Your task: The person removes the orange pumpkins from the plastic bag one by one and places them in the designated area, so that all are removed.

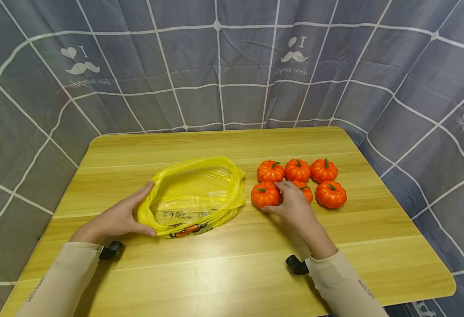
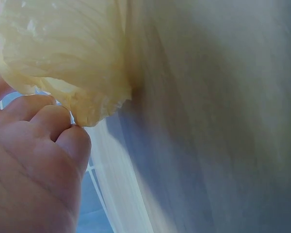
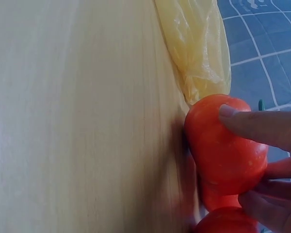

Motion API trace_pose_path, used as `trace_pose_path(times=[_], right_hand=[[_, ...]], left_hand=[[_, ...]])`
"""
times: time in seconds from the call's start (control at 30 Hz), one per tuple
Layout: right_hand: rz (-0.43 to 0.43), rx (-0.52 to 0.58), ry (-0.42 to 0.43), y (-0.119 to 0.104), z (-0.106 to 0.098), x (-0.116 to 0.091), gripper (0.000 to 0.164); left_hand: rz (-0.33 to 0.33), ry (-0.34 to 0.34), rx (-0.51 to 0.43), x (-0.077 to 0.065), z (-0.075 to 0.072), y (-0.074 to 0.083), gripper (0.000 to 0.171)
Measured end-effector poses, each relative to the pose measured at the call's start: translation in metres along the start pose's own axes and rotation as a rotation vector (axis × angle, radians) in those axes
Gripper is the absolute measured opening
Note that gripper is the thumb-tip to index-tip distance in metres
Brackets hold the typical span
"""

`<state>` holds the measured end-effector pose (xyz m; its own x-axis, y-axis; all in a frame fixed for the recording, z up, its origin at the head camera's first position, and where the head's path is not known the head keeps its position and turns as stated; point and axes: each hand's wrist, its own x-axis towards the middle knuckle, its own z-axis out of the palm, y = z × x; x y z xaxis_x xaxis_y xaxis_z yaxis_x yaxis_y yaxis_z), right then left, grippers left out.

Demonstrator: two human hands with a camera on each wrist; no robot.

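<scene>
A yellow plastic bag (image 1: 194, 193) lies on the table with its mouth spread wide and printing on its near side. My left hand (image 1: 123, 215) holds the bag's left rim, thumb at the near edge and fingers farther back; the left wrist view shows curled fingers against the thin plastic (image 2: 63, 53). To the right of the bag, my right hand (image 1: 295, 204) grips a small orange pumpkin (image 1: 264, 196) with a green stem. In the right wrist view, the thumb presses one side of that pumpkin (image 3: 223, 150) while the other fingers lie on the opposite side.
Beside and behind the gripped pumpkin stand several more: back left (image 1: 270, 171), back middle (image 1: 296, 170), back right (image 1: 324, 170), front right (image 1: 331, 194), and one partly covered by my right hand (image 1: 305, 192). A grey checked curtain (image 1: 244, 66) surrounds the wooden table (image 1: 224, 281).
</scene>
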<state>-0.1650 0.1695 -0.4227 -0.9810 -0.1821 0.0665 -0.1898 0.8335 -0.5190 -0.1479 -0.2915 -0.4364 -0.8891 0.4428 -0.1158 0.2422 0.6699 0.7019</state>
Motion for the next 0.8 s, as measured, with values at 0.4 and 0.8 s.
trace_pose_path(times=[0.4,0.8], right_hand=[[-0.005,0.078,0.046,0.000,-0.007,0.000,0.089],[0.030,0.218,0.109,0.001,-0.020,-0.003,0.099]], left_hand=[[0.002,0.005,0.003,0.000,0.001,-0.002,0.137],[-0.004,0.009,0.020,-0.005,-0.003,-0.001,0.137]])
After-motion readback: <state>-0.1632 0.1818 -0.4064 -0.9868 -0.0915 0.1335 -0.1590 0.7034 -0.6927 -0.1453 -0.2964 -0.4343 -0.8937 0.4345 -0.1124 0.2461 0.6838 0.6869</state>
